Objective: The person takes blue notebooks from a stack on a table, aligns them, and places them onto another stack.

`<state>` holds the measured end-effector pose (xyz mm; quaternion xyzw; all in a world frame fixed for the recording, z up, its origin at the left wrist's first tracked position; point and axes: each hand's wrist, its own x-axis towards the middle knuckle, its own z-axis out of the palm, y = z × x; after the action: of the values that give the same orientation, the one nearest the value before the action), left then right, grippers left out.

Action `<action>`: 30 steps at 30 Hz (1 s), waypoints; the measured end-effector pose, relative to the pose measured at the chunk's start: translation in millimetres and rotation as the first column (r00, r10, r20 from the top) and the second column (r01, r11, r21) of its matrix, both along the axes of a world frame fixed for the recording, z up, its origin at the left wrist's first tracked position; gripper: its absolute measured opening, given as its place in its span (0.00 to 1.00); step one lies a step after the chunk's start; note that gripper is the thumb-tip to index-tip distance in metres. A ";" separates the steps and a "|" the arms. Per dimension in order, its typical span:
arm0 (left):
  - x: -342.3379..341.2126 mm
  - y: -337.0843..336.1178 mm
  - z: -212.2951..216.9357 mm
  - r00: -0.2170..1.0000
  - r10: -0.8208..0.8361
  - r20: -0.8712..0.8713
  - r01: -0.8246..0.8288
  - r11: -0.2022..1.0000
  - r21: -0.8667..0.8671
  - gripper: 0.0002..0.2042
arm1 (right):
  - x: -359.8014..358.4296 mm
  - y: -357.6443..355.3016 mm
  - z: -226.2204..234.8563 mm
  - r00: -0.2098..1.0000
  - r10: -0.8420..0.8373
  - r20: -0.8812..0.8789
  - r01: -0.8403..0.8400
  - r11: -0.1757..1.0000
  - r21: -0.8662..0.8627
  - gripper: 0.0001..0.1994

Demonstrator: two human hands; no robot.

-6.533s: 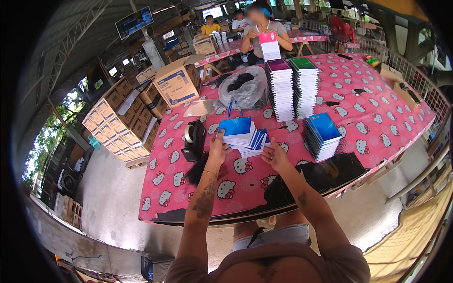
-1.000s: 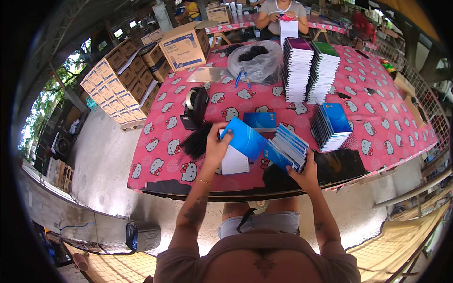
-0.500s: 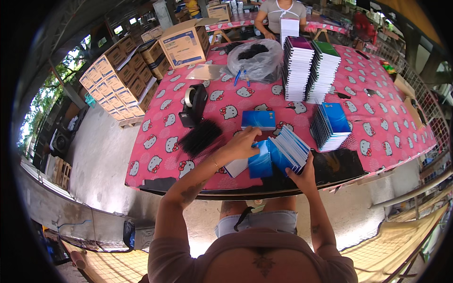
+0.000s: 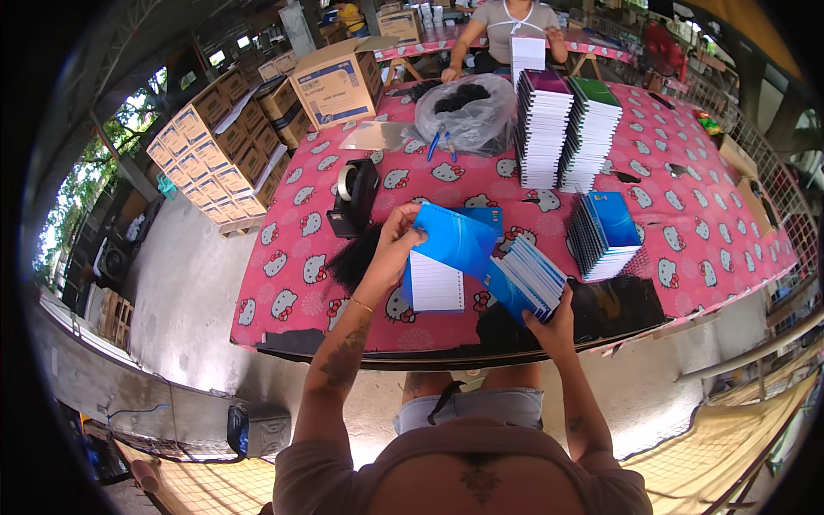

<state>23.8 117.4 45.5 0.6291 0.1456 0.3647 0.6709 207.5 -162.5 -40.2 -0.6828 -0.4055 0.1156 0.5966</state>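
Between the thumb and fingers of my left hand [image 4: 402, 239] is the upper left corner of a blue cover sheet [image 4: 457, 241], lifted at a slant. Below that cover, a block of white lined pages [image 4: 436, 285] with holes down its right edge lies on the table, blue showing along its border. My right hand [image 4: 554, 324] is closed on the lower right end of a fanned stack of blue covers and white sheets [image 4: 530, 279]. Partly behind the lifted cover lies a blue notebook [image 4: 483, 218]. To the right stands a stack of blue spiral notebooks [image 4: 605, 233].
Black binding coils [image 4: 352, 262] and a black tape dispenser [image 4: 354, 197] lie left of my hands. Farther back are blue-handled pliers [image 4: 441, 144], a plastic bag of black coils [image 4: 468, 116], tall notebook stacks [image 4: 545, 129] and a carton [image 4: 339, 90]. Another person [image 4: 515, 30] stands across the table.
My left hand has moved up and left, bringing a blue cover with it. The lined pages now show fully below. My right hand keeps its hold on the fanned stack.
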 end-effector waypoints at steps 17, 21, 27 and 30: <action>5.9 -50.4 -90.8 0.985 0.090 0.145 0.023 0.771 -0.636 0.25 | -1.7 5.9 20.2 0.898 -0.204 0.391 0.239 0.970 -0.043 0.51; -3.6 -47.8 -92.5 0.983 0.112 0.145 -0.001 0.794 -0.608 0.24 | 13.4 10.7 62.7 0.892 -0.010 0.451 0.214 0.889 -0.405 0.48; -0.9 -47.4 -102.9 0.959 0.263 0.110 -0.156 0.807 -0.570 0.21 | 12.3 52.7 96.5 0.782 0.276 0.559 0.205 0.733 -0.649 0.48; -1.2 -50.6 -97.9 0.955 0.250 0.158 -0.100 0.775 -0.624 0.20 | 19.4 62.3 85.8 0.818 0.303 0.489 0.170 0.684 -0.709 0.46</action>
<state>22.7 66.9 -52.3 0.3157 0.2343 0.4303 0.8126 226.9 -100.2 45.6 -0.8473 -0.5108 0.0794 0.1219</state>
